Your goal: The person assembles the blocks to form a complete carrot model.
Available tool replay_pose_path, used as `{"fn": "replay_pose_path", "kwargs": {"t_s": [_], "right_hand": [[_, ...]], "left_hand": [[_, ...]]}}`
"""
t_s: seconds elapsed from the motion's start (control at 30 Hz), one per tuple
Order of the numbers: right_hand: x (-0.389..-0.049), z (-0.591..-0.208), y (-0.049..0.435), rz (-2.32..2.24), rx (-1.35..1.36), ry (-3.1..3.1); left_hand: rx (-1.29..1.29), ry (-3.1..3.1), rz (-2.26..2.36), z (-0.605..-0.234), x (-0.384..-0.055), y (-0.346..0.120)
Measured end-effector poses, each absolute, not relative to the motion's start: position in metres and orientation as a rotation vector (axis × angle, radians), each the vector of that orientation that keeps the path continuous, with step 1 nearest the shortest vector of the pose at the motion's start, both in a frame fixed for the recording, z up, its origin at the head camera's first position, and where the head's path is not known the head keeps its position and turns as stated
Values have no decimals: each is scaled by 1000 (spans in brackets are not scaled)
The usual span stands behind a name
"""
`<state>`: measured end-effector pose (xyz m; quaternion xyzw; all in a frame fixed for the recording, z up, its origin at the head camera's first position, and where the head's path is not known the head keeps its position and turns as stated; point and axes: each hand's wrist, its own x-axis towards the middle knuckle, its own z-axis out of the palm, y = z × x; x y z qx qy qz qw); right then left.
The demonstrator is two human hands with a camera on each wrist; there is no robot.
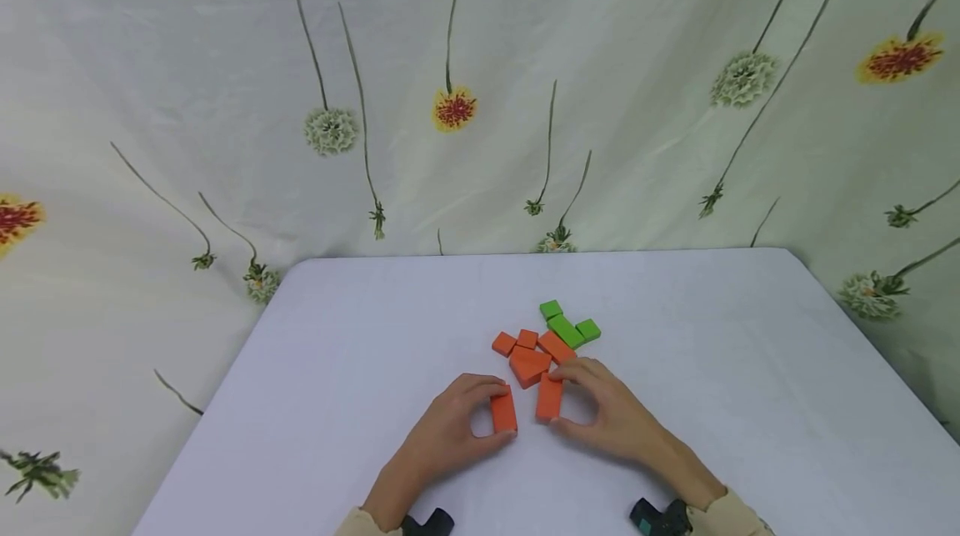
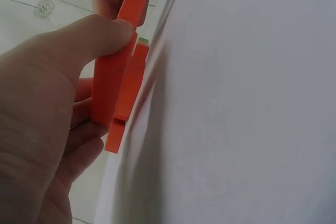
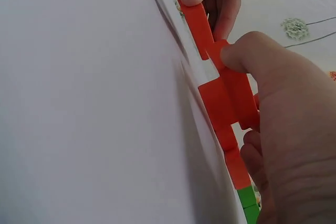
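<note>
My left hand [image 1: 456, 428] pinches an orange rectangular block [image 1: 503, 409] between thumb and fingertips, near the front of the block group. Just to its right, my right hand [image 1: 617, 413] grips a second orange rectangular block [image 1: 549, 397] by its two ends. A gap separates the two held blocks. Behind them lies an orange five-sided block [image 1: 529, 366], with two small orange cubes [image 1: 516, 342] at its back left and another orange rectangular block [image 1: 557, 347] at its back right. In the left wrist view, the left thumb lies along the near end of its block [image 2: 110, 82].
Beyond the orange pieces, a longer green block [image 1: 566, 331] lies with a small green block [image 1: 551, 309] at its far end and another green block [image 1: 588, 330] on its right. All rest on a white-covered table [image 1: 360, 336]. A flower-print cloth [image 1: 525, 36] hangs behind.
</note>
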<state>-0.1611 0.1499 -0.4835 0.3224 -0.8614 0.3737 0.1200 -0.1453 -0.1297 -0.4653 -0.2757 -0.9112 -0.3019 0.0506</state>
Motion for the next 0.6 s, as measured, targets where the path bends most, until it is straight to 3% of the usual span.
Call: {"fn": "replay_pose_path", "kwargs": {"t_s": [0.6], "right_hand": [[-154, -489, 140, 1081, 1159, -2574]], "left_hand": [[-932, -2837, -951, -476, -142, -125]]}}
